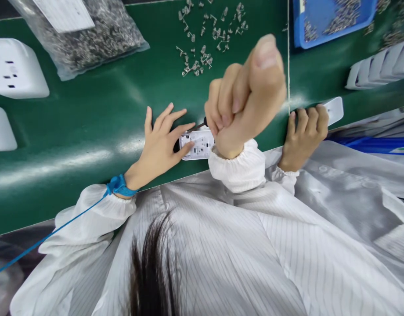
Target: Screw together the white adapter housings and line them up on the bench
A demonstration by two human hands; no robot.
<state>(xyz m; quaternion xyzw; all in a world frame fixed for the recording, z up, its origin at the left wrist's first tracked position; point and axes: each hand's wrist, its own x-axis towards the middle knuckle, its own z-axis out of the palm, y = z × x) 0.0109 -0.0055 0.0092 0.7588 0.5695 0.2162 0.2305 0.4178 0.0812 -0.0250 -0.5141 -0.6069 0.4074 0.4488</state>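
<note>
- The left hand [162, 140] lies spread on the white socket plate [197, 145], fingers wide and flat, pinning its left end to the green desk [90, 131] right at the near edge.
- The right hand [244, 96] is curled into a fist around a dark-tipped tool [202, 124], thumb up; only the tip shows, just touching the top edge of the plate. I cannot tell what kind of tool it is, since the fist hides the handle.
- To do this well, I would say the spread hand should keep pressing straight down so the plate cannot skid, with fingertips clear of the tool tip.
- The tool looks best held upright over the spot it works on; a tilted push could slip off the plastic and mar it.
- A third hand [304, 131], a co-worker's by its sleeve, grips another white part [333, 109] at the desk edge to the right, well apart from this work.
- Loose small springs [205, 39] lie scattered further back, with a clear bag of them [90, 35] to the left and a blue tray [330, 22] to the right.
- More white socket faces [14, 66] sit at the far left.
</note>
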